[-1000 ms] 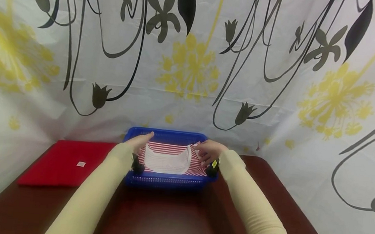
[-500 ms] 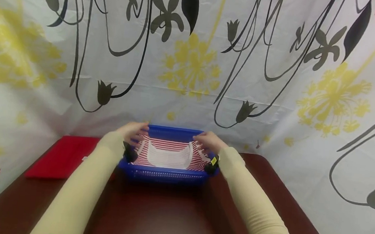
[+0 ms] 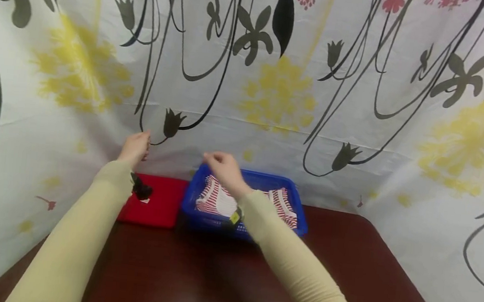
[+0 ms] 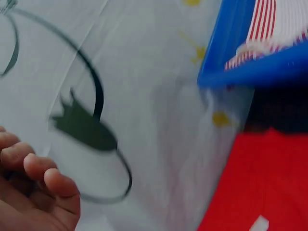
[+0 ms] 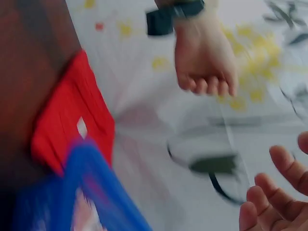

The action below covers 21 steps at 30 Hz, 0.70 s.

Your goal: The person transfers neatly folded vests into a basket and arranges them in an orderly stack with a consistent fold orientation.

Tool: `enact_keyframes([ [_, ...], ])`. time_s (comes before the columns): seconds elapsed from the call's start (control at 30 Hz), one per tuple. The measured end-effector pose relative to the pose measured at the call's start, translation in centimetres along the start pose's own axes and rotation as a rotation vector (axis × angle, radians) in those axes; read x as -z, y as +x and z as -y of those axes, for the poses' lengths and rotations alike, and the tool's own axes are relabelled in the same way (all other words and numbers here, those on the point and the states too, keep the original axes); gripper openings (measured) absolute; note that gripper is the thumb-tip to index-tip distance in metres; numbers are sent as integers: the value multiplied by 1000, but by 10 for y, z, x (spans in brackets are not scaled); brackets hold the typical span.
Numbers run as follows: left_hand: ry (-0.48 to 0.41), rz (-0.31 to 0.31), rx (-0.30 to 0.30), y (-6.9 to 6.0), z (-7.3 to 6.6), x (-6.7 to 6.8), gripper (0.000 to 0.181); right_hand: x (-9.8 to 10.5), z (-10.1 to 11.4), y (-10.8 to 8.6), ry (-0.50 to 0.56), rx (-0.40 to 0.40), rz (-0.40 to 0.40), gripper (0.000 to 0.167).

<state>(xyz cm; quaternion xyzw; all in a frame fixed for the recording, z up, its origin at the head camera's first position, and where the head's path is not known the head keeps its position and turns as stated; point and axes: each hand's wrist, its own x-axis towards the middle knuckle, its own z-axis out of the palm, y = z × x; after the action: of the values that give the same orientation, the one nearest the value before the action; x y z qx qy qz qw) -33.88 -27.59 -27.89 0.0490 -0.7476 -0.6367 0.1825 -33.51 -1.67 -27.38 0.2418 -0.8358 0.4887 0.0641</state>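
Observation:
In the head view my left hand (image 3: pixel 135 147) hangs in the air above the far left part of a flat red folded cloth (image 3: pixel 161 204), fingers loosely curled and holding nothing. My right hand (image 3: pixel 225 169) hovers over the left side of a blue plastic basket (image 3: pixel 207 222), also holding nothing. A red-and-white striped garment (image 3: pixel 211 200) lies in the basket, partly hidden by my right forearm. The left wrist view shows the fingers (image 4: pixel 62 185) bent with nothing in them. In the right wrist view, spread, slightly bent fingers (image 5: pixel 262 195) appear at the lower right.
A dark brown table (image 3: pixel 162 269) bears the basket and the red cloth, which lie side by side. A white sheet (image 3: pixel 212 95) with flower prints hangs right behind them and along both sides. The red cloth carries a small white label (image 3: pixel 145 200).
Both hands have left the basket's sides and moved left. My left hand has gone up over the red cloth; my right hand has crossed above the basket. The head view has turned left.

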Motion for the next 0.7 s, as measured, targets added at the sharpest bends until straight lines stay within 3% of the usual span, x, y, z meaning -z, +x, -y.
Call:
enact_keyframes([
  [0.17,56,-145,1,-2,22,12,39,-47,-5,-11,-24,-14,72,26],
  [0.23,87,-197,24,-5,35,15,39,-65,-14,-17,-52,-23,83,29],
  [0.3,60,-206,63,-9,51,18,39,-81,-26,-24,-70,-30,89,36],
  [0.47,-81,-185,185,-24,84,27,39,-120,-57,-43,-129,-96,101,56],
  [0.57,-56,-182,218,-29,101,31,35,-138,-77,-51,-154,-157,85,63],
  [0.7,21,-43,274,-36,120,37,56,-153,-100,-59,-115,-254,10,70],
])
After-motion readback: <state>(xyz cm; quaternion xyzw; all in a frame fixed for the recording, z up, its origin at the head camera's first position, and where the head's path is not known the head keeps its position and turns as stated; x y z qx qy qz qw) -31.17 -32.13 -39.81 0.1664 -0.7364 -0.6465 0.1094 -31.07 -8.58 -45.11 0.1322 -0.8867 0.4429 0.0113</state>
